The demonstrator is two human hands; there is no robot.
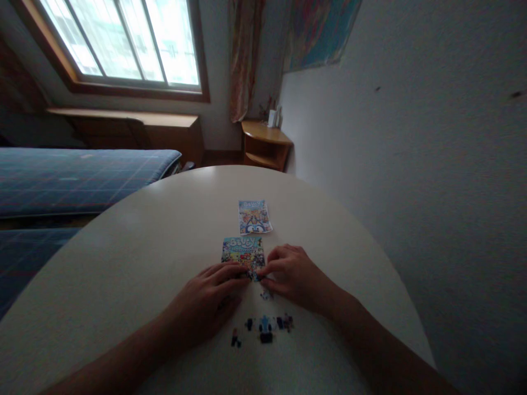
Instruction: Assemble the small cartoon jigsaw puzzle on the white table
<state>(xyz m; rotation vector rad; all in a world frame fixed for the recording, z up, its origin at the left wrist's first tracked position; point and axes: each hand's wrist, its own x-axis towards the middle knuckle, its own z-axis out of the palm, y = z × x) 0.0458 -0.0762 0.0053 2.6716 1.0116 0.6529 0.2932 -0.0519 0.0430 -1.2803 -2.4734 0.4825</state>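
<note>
Both my hands meet over the lower edge of a colourful square "Bluey" card or leaflet (242, 250) on the table. My left hand (216, 291) is closed, its fingertips together at a tiny dark bit too small to name. Opposite it, my right hand (290, 274) pinches at the same spot, and what it grips cannot be made out. Below the fingers lies a small white-and-blue piece (266, 295). Nearer to me several small toy pieces are scattered: a light blue one (264, 322), a black block (266, 338) and dark bits (235, 338).
A "Bluey" packet (253, 218) lies beyond the leaflet on the round white table (177, 219). To the left is a bed with a blue checked cover (82, 175). A wooden corner shelf (265, 131) stands behind the table, and a bare wall (411, 164) rises on the right.
</note>
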